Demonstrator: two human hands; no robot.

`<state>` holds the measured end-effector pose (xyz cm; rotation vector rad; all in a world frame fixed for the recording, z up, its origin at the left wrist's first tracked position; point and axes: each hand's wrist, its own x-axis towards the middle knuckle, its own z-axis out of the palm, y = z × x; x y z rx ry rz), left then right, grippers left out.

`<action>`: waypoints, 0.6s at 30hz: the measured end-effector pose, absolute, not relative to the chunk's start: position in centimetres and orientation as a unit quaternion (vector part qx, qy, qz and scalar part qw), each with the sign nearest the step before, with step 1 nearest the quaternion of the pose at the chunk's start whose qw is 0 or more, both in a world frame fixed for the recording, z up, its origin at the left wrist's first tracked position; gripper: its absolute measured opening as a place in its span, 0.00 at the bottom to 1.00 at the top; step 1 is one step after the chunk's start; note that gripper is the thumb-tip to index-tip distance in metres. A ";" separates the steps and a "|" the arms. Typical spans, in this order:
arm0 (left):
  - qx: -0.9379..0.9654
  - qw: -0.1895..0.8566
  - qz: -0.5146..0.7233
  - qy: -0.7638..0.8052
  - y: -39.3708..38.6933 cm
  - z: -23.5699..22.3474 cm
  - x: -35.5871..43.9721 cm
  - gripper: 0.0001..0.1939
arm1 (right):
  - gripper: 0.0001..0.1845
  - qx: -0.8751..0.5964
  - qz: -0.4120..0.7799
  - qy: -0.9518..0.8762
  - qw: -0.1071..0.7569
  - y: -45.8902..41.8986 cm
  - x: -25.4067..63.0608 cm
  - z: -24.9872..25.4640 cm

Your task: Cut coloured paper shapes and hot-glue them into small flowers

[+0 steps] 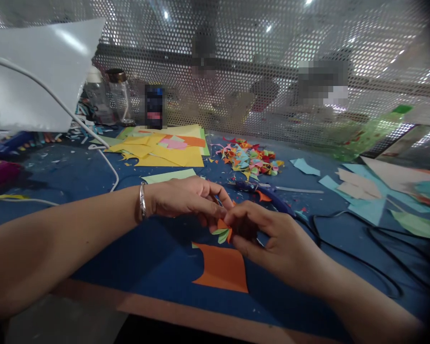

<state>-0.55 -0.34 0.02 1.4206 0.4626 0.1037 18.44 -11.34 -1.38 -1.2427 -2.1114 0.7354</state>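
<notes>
Between my two hands is a small folded paper piece [222,233], orange with pale green leaf-like tips. My left hand [189,198], a silver bangle at its wrist, has its fingers closed around the piece from the left. From the right, my right hand [268,234] pinches its orange part between thumb and fingers. Just below them an orange paper sheet [225,268] with curved cut edges lies on the blue table, a bit of green showing at its upper left corner. Behind my right hand rests a blue-handled tool [281,203] with a cord, beside a thin metallic strip [301,190].
A heap of colourful small paper pieces [251,157] lies at the back. Yellow paper sheets [154,150] are stacked behind my left hand, near a phone [154,106] and bottles [120,98]. Black cable [358,267] loops at right, by blue and pink paper scraps [360,184].
</notes>
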 end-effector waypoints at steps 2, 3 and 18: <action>0.650 0.726 0.062 0.218 -0.6 0.0 -0.4 0.09 | 0.08 -0.465 0.272 -0.790 0.291 -11.3 18.5 -1.3; 0.651 0.720 0.079 0.227 -0.8 0.0 -0.3 0.09 | 0.07 -0.466 0.270 -0.789 0.296 -11.3 18.5 -1.2; 0.865 0.288 0.364 0.190 -3.4 0.8 -0.9 0.07 | 0.06 -0.537 0.186 -0.719 0.399 -10.6 19.4 -1.1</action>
